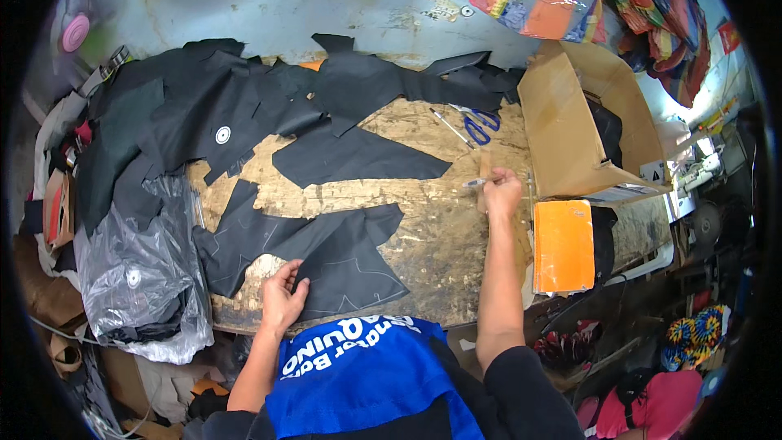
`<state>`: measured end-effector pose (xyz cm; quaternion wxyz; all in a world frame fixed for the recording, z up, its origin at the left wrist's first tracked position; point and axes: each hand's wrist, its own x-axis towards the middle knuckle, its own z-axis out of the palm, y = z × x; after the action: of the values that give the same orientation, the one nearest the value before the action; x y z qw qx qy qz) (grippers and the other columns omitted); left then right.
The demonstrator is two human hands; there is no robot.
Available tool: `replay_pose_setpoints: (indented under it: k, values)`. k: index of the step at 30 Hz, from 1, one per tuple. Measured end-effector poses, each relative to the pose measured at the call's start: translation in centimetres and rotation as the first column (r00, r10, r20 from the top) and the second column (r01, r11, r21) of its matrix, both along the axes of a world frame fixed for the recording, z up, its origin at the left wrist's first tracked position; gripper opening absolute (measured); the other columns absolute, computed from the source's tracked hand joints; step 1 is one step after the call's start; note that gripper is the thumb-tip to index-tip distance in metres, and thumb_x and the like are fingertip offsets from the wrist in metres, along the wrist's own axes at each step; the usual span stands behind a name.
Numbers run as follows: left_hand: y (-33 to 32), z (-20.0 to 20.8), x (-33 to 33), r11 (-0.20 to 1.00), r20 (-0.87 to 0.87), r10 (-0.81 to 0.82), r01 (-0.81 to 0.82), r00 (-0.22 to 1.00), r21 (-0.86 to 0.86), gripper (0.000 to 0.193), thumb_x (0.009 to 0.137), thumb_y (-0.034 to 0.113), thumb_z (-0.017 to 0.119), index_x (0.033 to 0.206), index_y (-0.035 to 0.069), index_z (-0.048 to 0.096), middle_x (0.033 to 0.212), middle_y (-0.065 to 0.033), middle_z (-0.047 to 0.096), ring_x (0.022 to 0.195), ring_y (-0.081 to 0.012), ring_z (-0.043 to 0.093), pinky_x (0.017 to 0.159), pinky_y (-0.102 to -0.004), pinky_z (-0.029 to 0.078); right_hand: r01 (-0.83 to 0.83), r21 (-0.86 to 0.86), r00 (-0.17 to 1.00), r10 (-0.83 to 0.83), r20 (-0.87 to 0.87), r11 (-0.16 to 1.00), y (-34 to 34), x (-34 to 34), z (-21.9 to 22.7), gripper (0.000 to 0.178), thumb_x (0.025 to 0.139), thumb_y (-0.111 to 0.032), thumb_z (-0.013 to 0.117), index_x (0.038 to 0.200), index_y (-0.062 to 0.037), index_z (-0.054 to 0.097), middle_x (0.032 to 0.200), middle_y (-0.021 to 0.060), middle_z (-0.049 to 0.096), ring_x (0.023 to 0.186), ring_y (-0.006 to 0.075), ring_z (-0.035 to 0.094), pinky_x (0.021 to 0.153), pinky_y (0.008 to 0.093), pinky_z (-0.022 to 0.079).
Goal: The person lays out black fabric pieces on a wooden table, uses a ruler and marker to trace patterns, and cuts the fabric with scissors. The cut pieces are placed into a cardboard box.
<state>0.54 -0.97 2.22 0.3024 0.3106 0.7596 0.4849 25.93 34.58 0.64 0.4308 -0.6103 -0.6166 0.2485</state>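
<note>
On the bench (456, 224), we have a chalk-marked black sheet (350, 277) spread along the front edge, left of centre. Our left hand (285, 292) touches it near that edge, fingers bent; we cannot tell whether they pinch it. Toward the right edge, our right hand (501, 189) is narrowed around a slim pale pen-like tool (473, 183). Beyond it, nearer the far edge, lie blue-handled scissors (479, 128) and a thin pen (450, 127). A cardboard box (555, 122) occupies the far right corner; black offcuts (204, 98) heap along the far edge.
</note>
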Motion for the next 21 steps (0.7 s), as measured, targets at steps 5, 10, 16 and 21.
replay_pose_setpoints:
  k: [5, 10, 16, 21]
  values:
    - [1.0, -0.1, 0.2, 1.0, -0.202, -0.018, 0.016, 0.979, -0.014, 0.041, 0.073, 0.001, 0.068, 0.114, 0.005, 0.06, 0.073, -0.0052, 0.058, 0.065, -0.0086, 0.052, 0.063, -0.0232, 0.046, -0.106, 0.079, 0.743, 0.132, -0.656, 0.991, -0.1, -1.4, -1.3, 0.023, 0.078, 0.012, 0.056, 0.096, -0.002, 0.049, 0.08, 0.0055, 0.057, 0.067, 0.0129, 0.057, 0.058, 0.025, 0.048]
    - [2.0, -1.3, 0.7, 0.998, -0.203, 0.064, -0.062, 0.977, 0.017, 0.047, 0.073, 0.002, 0.069, 0.118, 0.009, 0.06, 0.078, -0.0113, 0.061, 0.068, -0.0147, 0.059, 0.065, -0.0268, 0.049, -0.261, 0.033, 0.535, 0.173, -0.827, 0.965, -3.5, -3.7, -1.0, 0.024, 0.076, 0.013, 0.057, 0.092, -0.0027, 0.048, 0.079, 0.003, 0.055, 0.066, 0.0096, 0.053, 0.063, 0.0277, 0.052]
    - [4.2, -1.5, 0.5, 0.992, -0.391, 0.072, -0.025, 0.918, 0.124, 0.044, 0.076, 0.003, 0.064, 0.119, 0.009, 0.058, 0.084, -0.0186, 0.061, 0.075, -0.0281, 0.062, 0.068, -0.0343, 0.05, -0.452, 0.039, 0.456, 0.268, -0.849, 0.891, -6.6, -6.9, -1.1, 0.026, 0.078, 0.015, 0.056, 0.094, -0.0039, 0.046, 0.082, 0.006, 0.054, 0.07, 0.0154, 0.059, 0.07, 0.0408, 0.059]
    - [6.9, -1.2, -1.5, 0.981, -0.49, 0.038, 0.063, 0.871, 0.186, 0.038, 0.078, 0.003, 0.06, 0.116, 0.004, 0.059, 0.076, -0.0188, 0.057, 0.072, -0.0336, 0.057, 0.068, -0.0375, 0.047, -0.477, 0.063, 0.482, 0.321, -0.815, 0.877, -7.8, -8.7, -2.2, 0.023, 0.08, 0.013, 0.056, 0.094, -0.0018, 0.047, 0.083, 0.0063, 0.054, 0.073, 0.0151, 0.058, 0.069, 0.0385, 0.058]
